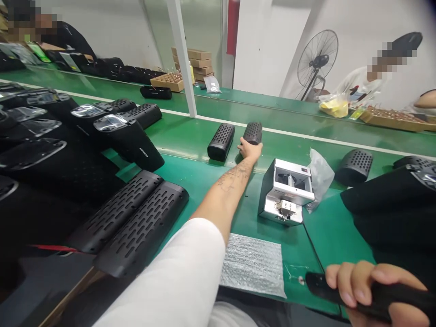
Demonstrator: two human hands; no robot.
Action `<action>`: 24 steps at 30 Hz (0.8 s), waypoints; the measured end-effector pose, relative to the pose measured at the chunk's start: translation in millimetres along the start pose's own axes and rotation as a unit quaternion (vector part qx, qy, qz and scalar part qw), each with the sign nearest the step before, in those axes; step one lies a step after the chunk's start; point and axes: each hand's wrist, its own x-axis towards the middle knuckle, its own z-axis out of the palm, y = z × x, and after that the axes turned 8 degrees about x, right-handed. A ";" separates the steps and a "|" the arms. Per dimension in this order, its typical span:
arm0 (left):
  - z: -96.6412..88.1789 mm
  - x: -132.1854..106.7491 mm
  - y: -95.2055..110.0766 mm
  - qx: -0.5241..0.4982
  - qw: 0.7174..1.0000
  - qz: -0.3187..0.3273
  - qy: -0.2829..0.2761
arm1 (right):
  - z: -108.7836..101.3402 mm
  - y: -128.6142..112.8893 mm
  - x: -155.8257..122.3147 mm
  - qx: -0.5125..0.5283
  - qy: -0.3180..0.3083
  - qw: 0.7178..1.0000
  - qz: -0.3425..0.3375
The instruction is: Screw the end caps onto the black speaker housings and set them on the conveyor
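Observation:
My left hand (pixel 251 150) reaches far out over the green bench, its fingers closed round the near end of a black perforated casing (pixel 253 131). Just left of it lies another black perforated casing (pixel 222 140), apart from my hand. Low at the right, my right hand (pixel 364 284) is wrapped round a black electric screwdriver (pixel 320 284) whose tip points left. A silver and black screw feeder (pixel 289 200) stands between my hands. In front of me lies a silvery foam sheet (pixel 254 263).
Black speaker-like housings (pixel 132 145) and long slotted black casings (pixel 146 222) crowd the left. More casings (pixel 356 165) and a plastic bag (pixel 320 177) sit at right. A white post (pixel 182 59) rises beyond. Two people work across the bench, near a fan (pixel 318 61).

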 end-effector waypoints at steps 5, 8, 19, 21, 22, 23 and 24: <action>-70.1 -41.5 3.8 -0.076 0.997 -0.021 -0.013 | 46.0 -9.2 71.0 0.008 -0.030 0.993 -0.111; -136.5 -105.5 -16.5 -0.112 0.993 0.030 -0.013 | 63.2 14.0 125.0 0.027 -0.056 0.988 -0.142; -355.8 -253.1 -157.4 0.056 0.939 0.285 -0.184 | 72.9 62.2 129.0 -0.026 -0.180 0.974 -0.135; -364.1 -256.3 -168.3 0.094 0.920 0.305 -0.225 | 75.6 56.6 124.6 -0.028 -0.185 0.973 -0.138; -364.6 -256.1 -171.5 0.111 0.910 0.315 -0.247 | 77.4 52.4 122.4 -0.026 -0.185 0.972 -0.140; -363.3 -254.9 -173.7 0.123 0.899 0.326 -0.264 | 79.2 46.8 119.5 -0.023 -0.183 0.972 -0.144; -360.9 -252.9 -175.0 0.132 0.889 0.337 -0.279 | 80.6 40.0 115.6 -0.017 -0.179 0.972 -0.149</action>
